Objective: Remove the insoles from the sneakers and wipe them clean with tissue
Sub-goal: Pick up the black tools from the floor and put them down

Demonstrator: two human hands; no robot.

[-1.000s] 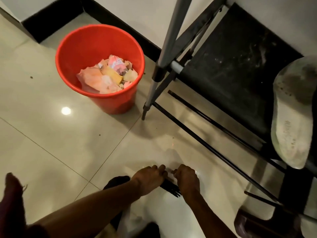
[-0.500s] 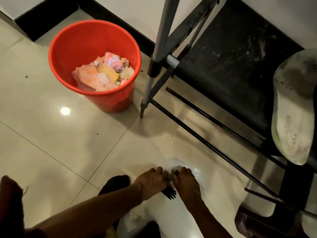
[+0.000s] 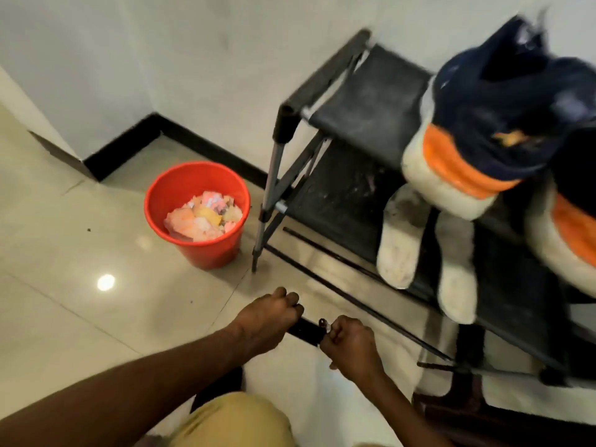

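Fingers of left hand (image 3: pixel 267 317) and right hand (image 3: pixel 351 343) curl round a dark strip (image 3: pixel 304 329); insoles (image 3: pixel 403 240) and sneakers (image 3: pixel 483 130) overhang the rack (image 3: pixel 364 101) and may slide off if bumped.

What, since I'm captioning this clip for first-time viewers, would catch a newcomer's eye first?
The navy, orange and white sneakers on the top shelf of the black shoe rack at right dominate, with two soiled pale insoles on the shelf below. At left a red bucket of crumpled tissue stands on the floor; in the foreground the left hand and right hand both grip a small black object.
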